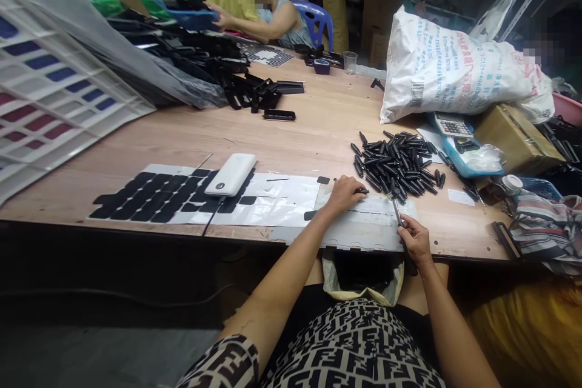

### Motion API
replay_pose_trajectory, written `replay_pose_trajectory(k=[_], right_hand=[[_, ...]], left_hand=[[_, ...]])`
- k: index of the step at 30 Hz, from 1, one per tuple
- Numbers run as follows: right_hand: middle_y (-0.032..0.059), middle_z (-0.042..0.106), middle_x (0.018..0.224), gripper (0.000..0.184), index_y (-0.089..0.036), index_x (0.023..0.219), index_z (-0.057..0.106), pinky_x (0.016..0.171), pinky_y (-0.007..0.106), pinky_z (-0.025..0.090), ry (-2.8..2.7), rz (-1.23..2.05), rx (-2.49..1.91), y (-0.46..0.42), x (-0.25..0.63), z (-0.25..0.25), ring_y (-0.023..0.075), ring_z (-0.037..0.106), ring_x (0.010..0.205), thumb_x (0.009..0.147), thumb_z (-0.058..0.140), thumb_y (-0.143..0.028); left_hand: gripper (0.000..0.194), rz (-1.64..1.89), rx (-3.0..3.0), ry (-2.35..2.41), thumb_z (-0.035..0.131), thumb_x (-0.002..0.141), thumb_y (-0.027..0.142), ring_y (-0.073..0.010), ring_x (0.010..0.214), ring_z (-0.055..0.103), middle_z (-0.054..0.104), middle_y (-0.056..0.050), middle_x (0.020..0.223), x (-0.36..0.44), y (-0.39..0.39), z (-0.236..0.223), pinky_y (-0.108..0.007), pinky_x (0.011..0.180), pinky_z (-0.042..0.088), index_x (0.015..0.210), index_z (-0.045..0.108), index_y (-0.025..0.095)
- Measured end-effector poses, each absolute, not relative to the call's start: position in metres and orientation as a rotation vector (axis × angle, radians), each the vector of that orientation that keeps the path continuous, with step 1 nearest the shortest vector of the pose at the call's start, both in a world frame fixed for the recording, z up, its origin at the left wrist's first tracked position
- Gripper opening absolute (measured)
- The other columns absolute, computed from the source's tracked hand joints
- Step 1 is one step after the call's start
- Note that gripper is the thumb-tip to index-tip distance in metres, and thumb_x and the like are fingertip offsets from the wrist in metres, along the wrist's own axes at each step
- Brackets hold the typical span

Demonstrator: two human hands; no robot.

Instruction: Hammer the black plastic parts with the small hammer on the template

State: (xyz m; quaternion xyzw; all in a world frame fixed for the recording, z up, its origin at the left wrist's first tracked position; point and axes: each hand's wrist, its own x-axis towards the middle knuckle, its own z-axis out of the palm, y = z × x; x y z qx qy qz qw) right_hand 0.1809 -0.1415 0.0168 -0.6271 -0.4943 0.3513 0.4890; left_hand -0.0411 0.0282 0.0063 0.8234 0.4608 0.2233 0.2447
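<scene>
My left hand [344,195] rests over the white sheet at the table's front edge, fingers pinched on a small black piece [362,191]. To its right, my right hand [415,237] is closed around a long, thin tool with a grey shaft [398,213] and a dark lower end. The tool points up and away from me, and its far tip lies against the pile's near edge, too small to make out. This pile of black tapered plastic parts [395,160] lies just beyond both hands.
On the left, a white power bank [233,174] with a cable lies on a sheet of black stickers [150,197]. A white crate [54,85], long black parts [245,91], a white sack [454,66] and a cardboard box [518,139] surround the work area. Another person [277,18] sits across.
</scene>
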Motion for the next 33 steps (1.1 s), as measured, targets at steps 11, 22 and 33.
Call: replay_pose_trajectory(k=[11,22,33], right_hand=[[-0.0037,0.052,0.069,0.044,-0.014,0.113,0.069,0.047,0.023,0.045,-1.219,0.836,-1.526,-0.141,0.181,0.019,0.0087,0.052,0.048,0.075,0.066,-0.036],[-0.0022,0.054,0.073,0.044,-0.015,0.114,0.071,0.049,0.023,0.044,-1.225,0.852,-1.546,-0.143,0.182,0.015,0.0077,0.047,0.05,0.075,0.067,-0.036],[-0.0011,0.055,0.075,0.045,-0.015,0.117,0.071,0.05,0.023,0.043,-1.246,0.869,-1.55,-0.148,0.177,0.023,0.0081,0.045,0.052,0.077,0.067,-0.036]], left_hand=[[0.034,0.765,2.191,1.115,0.076,0.075,0.033,-0.0245,0.098,0.051,0.064,-0.006,0.095,-0.016,-0.007,-0.003,-0.039,0.089,0.042,0.108,0.072,0.022],[0.018,0.829,2.061,1.149,0.072,0.073,0.021,-0.0234,0.098,0.052,0.068,-0.003,0.092,-0.019,0.0,-0.008,-0.038,0.089,0.042,0.091,0.073,0.022],[0.014,0.788,2.071,1.182,0.073,0.08,0.032,-0.0231,0.098,0.051,0.067,-0.003,0.091,-0.018,0.001,-0.008,-0.038,0.089,0.04,0.092,0.075,0.025]])
